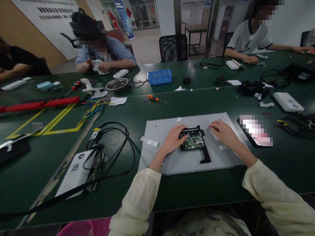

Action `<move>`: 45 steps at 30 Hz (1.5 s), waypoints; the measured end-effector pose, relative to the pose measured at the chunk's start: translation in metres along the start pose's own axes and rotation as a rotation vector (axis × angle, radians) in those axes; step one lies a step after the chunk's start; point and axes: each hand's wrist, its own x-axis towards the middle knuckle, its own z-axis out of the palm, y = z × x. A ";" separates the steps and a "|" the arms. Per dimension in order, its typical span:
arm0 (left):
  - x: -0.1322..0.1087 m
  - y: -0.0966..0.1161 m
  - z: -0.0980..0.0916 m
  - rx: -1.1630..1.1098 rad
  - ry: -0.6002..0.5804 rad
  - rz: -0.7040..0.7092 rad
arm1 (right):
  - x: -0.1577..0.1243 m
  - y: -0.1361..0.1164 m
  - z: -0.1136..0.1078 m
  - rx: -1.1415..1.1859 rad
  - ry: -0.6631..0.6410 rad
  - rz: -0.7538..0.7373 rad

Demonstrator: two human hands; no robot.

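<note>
A flat grey metal panel (152, 160) lies on the green table before me. On its middle rests a black plastic frame (205, 154) with a green circuit board (194, 141) inside it. My left hand (174, 140) grips the frame's left edge, thumb near the board and fingers over the top left corner. To the right of the frame, my right hand (223, 131) hovers low over the panel with its fingertips drawn together. Whatever is between those fingertips, if anything, is too small to make out.
A phone (256, 131) lies right of the panel; a white power bank (76, 172) with black cables is on the left. Farther back are an orange screwdriver (153, 97), a blue basket (159, 77) and a metal bowl (117, 84). Several people sit around the table.
</note>
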 end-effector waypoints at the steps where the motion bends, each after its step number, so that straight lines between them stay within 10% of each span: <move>1: 0.000 0.000 0.000 -0.037 0.018 -0.006 | 0.000 -0.001 0.002 -0.009 -0.001 -0.008; 9: 0.022 -0.010 -0.022 -0.086 0.285 -0.259 | -0.004 -0.009 0.017 0.037 0.029 -0.028; 18: 0.074 -0.039 -0.024 0.086 0.197 -0.112 | -0.008 -0.045 0.008 0.044 -0.214 -0.184; 45: 0.076 -0.059 -0.007 0.054 0.266 -0.071 | -0.011 -0.039 0.013 0.013 -0.243 -0.153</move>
